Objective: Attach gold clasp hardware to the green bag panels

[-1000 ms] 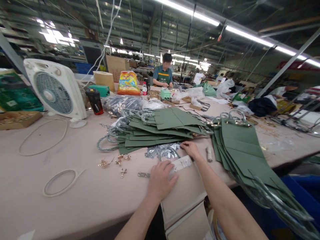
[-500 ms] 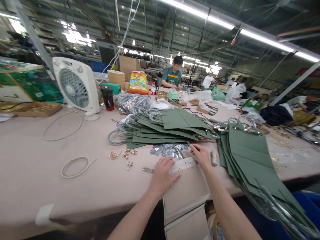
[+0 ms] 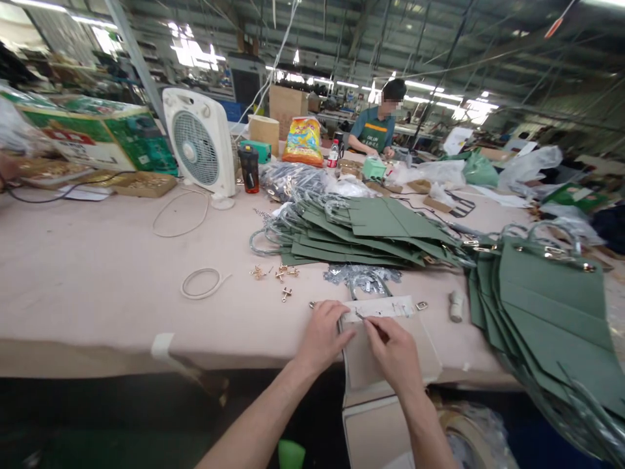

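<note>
A beige bag panel (image 3: 420, 348) lies at the table's near edge, with small metal fittings along its top strip. My left hand (image 3: 323, 333) rests flat on its left part, fingers stretched out. My right hand (image 3: 393, 352) lies on the panel's middle, fingers pinched on a small thin metal piece near the top strip. Just beyond the panel sits a heap of silver metal plates (image 3: 362, 276). Several small gold clasps (image 3: 276, 273) lie to the left of it.
Green bag panels with handles are stacked in the middle (image 3: 371, 231) and at right (image 3: 547, 306). A white fan (image 3: 198, 143), black bottle (image 3: 249, 168), cord loops (image 3: 200, 283) and boxes stand left. A person in green (image 3: 375, 127) works at the far end.
My right hand drew back from the metal plates onto the beige panel and now pinches a small piece. The view swung left and down; my left hand stays on the panel.
</note>
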### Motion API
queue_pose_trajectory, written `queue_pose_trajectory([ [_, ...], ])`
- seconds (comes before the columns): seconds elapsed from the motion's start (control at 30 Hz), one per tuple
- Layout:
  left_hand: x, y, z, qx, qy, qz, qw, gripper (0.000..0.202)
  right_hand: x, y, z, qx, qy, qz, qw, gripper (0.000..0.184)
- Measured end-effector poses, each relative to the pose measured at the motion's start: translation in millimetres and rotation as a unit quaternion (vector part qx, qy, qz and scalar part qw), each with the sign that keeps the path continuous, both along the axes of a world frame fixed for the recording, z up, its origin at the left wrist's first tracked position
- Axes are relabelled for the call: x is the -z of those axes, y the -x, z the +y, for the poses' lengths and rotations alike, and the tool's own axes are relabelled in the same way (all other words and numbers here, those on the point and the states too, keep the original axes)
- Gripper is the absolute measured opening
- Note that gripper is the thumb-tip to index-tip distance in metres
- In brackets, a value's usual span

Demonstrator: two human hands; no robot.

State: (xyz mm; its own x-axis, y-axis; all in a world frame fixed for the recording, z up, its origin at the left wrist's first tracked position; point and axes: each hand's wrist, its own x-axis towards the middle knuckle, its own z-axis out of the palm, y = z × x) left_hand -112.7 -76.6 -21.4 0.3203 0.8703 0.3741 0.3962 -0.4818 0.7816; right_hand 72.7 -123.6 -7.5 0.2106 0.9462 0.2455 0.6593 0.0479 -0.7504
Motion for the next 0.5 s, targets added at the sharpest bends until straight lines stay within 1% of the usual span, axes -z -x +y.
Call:
queue_pose_trajectory([
  [0.1,1.6,-3,1,-0.008,0.005,0.005,1.000,0.045,8.6,18,-2,0.035,-0.017,-0.103,0.994,0.023],
  [0.17,2.2,-4,2,-0.012,0.004,0.009,1.000,0.043,12.0,21,-5,0.038,-0.017,-0.124,0.991,0.027],
  [0.23,2.6,-5,2,-0.015,-0.001,0.015,1.000,0.040,12.5,19,-7,0.018,-0.025,-0.113,0.993,0.029],
  [0.33,3.1,-5,2,-0.017,-0.010,0.022,1.000,0.037,7.5,11,-2,-0.020,-0.031,-0.091,0.995,0.029],
  [0.4,3.3,-5,2,-0.015,-0.012,0.026,0.999,0.036,1.7,6,6,-0.050,-0.008,-0.104,0.993,0.031],
  [0.5,3.3,-5,2,-0.008,-0.008,0.028,1.000,0.036,-8.2,0,20,-0.102,0.047,-0.136,0.984,0.033],
])
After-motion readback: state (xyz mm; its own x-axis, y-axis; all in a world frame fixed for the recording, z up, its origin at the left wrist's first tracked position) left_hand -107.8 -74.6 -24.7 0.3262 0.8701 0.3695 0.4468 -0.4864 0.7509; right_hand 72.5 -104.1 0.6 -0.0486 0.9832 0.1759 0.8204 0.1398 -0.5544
